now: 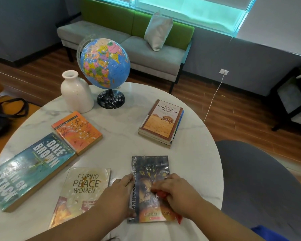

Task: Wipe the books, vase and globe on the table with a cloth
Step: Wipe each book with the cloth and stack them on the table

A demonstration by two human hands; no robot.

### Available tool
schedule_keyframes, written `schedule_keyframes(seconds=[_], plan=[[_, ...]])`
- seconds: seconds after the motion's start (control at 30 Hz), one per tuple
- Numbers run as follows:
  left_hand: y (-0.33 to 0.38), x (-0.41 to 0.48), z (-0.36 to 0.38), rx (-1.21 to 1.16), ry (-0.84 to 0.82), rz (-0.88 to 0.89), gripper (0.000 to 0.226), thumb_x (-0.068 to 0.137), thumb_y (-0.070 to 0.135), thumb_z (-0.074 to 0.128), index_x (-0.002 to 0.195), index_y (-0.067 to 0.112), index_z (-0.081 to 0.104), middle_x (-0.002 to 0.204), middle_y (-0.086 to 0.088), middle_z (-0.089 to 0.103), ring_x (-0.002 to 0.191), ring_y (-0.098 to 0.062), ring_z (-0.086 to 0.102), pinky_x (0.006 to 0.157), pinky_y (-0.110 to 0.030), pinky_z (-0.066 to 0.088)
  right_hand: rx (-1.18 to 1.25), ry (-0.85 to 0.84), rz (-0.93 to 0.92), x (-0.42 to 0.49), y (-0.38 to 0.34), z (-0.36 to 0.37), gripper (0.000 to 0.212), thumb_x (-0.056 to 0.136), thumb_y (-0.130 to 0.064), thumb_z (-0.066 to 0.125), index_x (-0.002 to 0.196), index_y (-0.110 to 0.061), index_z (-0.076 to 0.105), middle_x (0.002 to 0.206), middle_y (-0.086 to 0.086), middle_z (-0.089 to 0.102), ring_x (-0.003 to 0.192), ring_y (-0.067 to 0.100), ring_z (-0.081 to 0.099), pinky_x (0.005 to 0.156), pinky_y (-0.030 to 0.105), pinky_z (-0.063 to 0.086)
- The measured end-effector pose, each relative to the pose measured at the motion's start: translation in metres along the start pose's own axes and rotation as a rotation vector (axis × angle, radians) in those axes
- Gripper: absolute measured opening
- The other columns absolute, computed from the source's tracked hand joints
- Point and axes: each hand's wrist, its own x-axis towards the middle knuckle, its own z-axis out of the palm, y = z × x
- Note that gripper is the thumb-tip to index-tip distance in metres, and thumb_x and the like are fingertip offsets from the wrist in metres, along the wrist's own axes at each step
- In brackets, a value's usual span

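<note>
The dark book lies flat, cover up, at the near edge of the round marble table, and it is the one under the cloth. The right hand rests on the lower half of its cover, fingers curled round a bunched red cloth. A tail of the cloth pokes out past the book's near right corner. The grip looks meant to keep the cloth balled for rubbing the glossy cover. The left hand lies along the book's spine edge, fingers straight and pressing, holding nothing. It is most likely there to stop the book sliding on the smooth top.

Just left of the dark book lies the pale book, its cover smeared brown. Further left is the teal book, and the orange book meets its far corner. These lie singly, covers up, each reachable by the cloth (they seem to be waiting their turn).

Behind the dark book and a little right sits a squared stack of books, perhaps set aside as done. Far behind and to the left, the globe and the white vase stand upright, close together, at the table's far edge. Right of the dark book, off the table, is a grey chair.
</note>
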Motion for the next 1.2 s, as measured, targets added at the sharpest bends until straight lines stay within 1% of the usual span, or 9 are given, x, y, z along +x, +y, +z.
schedule_keyframes(seconds=[0.13, 0.3, 0.4, 0.47, 0.6, 0.73, 0.83, 1.0, 1.2], plan=[[0.0, 0.0, 0.0, -0.002, -0.003, 0.0, 0.105, 0.073, 0.051, 0.074, 0.154, 0.018, 0.015, 0.159, 0.012, 0.007, 0.138, -0.015, 0.026, 0.111, -0.03, 0.033, -0.005, 0.081, 0.166, 0.006, 0.007, -0.01, 0.054, 0.083, -0.016, 0.052, 0.126, -0.05, 0.054, 0.12, -0.012, 0.054, 0.109, 0.012, 0.051, 0.097, 0.025, 0.043], [-0.001, 0.001, -0.001, 0.009, 0.0, 0.005, 0.103, 0.074, 0.051, 0.074, 0.153, 0.018, 0.016, 0.158, 0.012, 0.007, 0.138, -0.015, 0.026, 0.111, -0.03, 0.032, 0.005, -0.009, 0.038, 0.003, -0.001, -0.003, 0.055, 0.087, -0.01, 0.05, 0.128, -0.045, 0.056, 0.129, -0.021, 0.056, 0.116, 0.007, 0.042, 0.099, 0.019, 0.036], [-0.001, 0.001, -0.002, 0.014, 0.0, 0.006, 0.103, 0.074, 0.051, 0.074, 0.153, 0.019, 0.017, 0.158, 0.011, 0.01, 0.137, -0.015, 0.028, 0.11, -0.03, 0.033, 0.046, 0.122, 0.225, 0.011, 0.019, -0.005, 0.064, 0.08, -0.007, 0.048, 0.126, -0.051, 0.054, 0.117, -0.012, 0.054, 0.107, 0.009, 0.052, 0.102, 0.02, 0.04], [-0.001, 0.001, -0.002, 0.017, 0.002, 0.01, 0.101, 0.074, 0.049, 0.075, 0.152, 0.019, 0.018, 0.158, 0.01, 0.011, 0.136, -0.016, 0.03, 0.11, -0.03, 0.034, 0.0, 0.202, 0.243, 0.019, 0.014, -0.005, 0.067, 0.08, -0.004, 0.045, 0.129, -0.049, 0.052, 0.119, -0.014, 0.055, 0.109, 0.01, 0.05, 0.099, 0.021, 0.041], [-0.003, 0.0, -0.002, 0.023, 0.003, 0.011, 0.1, 0.076, 0.049, 0.073, 0.152, 0.018, 0.018, 0.159, 0.01, 0.008, 0.138, -0.016, 0.027, 0.111, -0.03, 0.033, -0.014, 0.054, 0.071, 0.02, 0.006, -0.003, 0.062, 0.083, -0.004, 0.046, 0.131, -0.042, 0.054, 0.132, -0.019, 0.055, 0.117, 0.011, 0.043, 0.099, 0.026, 0.04], [-0.003, 0.001, -0.001, 0.032, 0.0, 0.01, 0.101, 0.076, 0.049, 0.073, 0.153, 0.019, 0.016, 0.159, 0.01, 0.008, 0.137, -0.017, 0.028, 0.111, -0.03, 0.032, 0.007, 0.159, 0.271, 0.031, 0.015, -0.017, 0.062, 0.086, -0.004, 0.045, 0.131, -0.046, 0.052, 0.114, -0.009, 0.051, 0.112, 0.014, 0.051, 0.103, 0.026, 0.039], [-0.004, 0.002, 0.0, 0.031, -0.001, 0.008, 0.102, 0.075, 0.05, 0.074, 0.153, 0.019, 0.016, 0.159, 0.01, 0.008, 0.137, -0.017, 0.028, 0.111, -0.031, 0.033, -0.031, 0.13, 0.198, 0.038, 0.004, -0.008, 0.066, 0.085, -0.005, 0.044, 0.136, -0.046, 0.047, 0.134, -0.01, 0.05, 0.117, 0.015, 0.046, 0.102, 0.027, 0.04], [-0.005, 0.003, 0.001, 0.034, -0.008, 0.011, 0.101, 0.075, 0.05, 0.073, 0.153, 0.019, 0.017, 0.159, 0.01, 0.007, 0.137, -0.017, 0.028, 0.11, -0.032, 0.034, 0.031, 0.048, 0.25, 0.042, 0.017, -0.014, 0.063, 0.083, -0.004, 0.049, 0.123, -0.052, 0.055, 0.119, -0.007, 0.047, 0.105, 0.016, 0.054, 0.101, 0.025, 0.042], [-0.006, 0.003, 0.002, 0.032, -0.006, 0.01, 0.102, 0.074, 0.05, 0.074, 0.153, 0.019, 0.016, 0.159, 0.009, 0.008, 0.137, -0.017, 0.028, 0.11, -0.033, 0.035, 0.02, -0.018, 0.18, 0.047, 0.007, -0.008, 0.062, 0.083, -0.007, 0.053, 0.127, -0.05, 0.053, 0.128, -0.007, 0.049, 0.115, 0.016, 0.048, 0.105, 0.031, 0.04]])
